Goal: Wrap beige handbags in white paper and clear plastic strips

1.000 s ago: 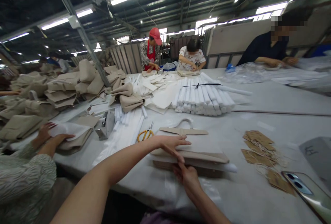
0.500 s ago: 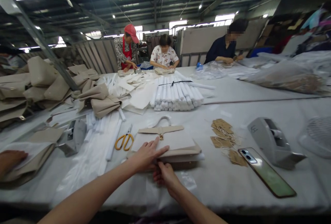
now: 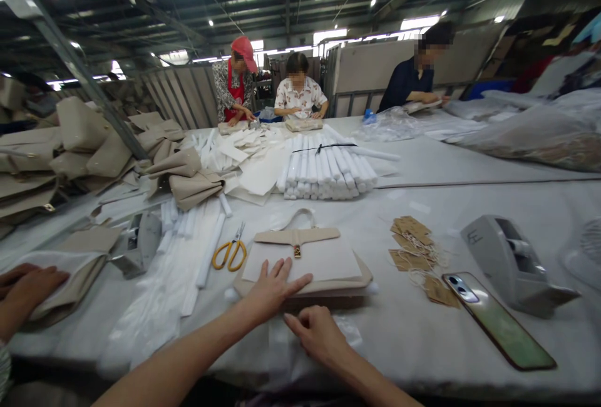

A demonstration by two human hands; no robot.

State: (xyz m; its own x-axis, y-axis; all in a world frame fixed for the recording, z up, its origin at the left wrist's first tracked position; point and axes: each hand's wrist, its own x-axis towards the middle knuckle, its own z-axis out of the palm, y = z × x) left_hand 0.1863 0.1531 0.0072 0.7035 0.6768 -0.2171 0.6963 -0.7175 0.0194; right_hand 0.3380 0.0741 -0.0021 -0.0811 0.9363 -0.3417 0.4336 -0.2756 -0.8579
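A beige handbag [image 3: 305, 287] lies on the table in front of me, with a white sheet [image 3: 328, 262] over its front beneath the strap piece and gold clasp [image 3: 297, 251]. Its handle [image 3: 306, 211] arches at the far side. My left hand [image 3: 270, 288] rests on the sheet and bag, fingers spread. Just off the bag's near edge is my right hand [image 3: 319, 332], fingers loosely curled and thumb held apart, with nothing visible in it. Clear plastic [image 3: 350, 330] lies beside it. Yellow-handled scissors [image 3: 230, 253] sit left of the bag.
Brown tags with strings [image 3: 413, 244], a phone [image 3: 502, 325] and a grey tape dispenser [image 3: 509, 263] lie to the right. White rolls [image 3: 328, 172] are bundled behind. On the left are another dispenser [image 3: 141, 241], beige bags [image 3: 84, 138] and a co-worker's hand [image 3: 35, 285]. Several people work across the table.
My right hand has drawn back from the bag's near edge, its thumb now apart. My left hand stays on the bag. At the far left, the co-worker's hand shows more fully.
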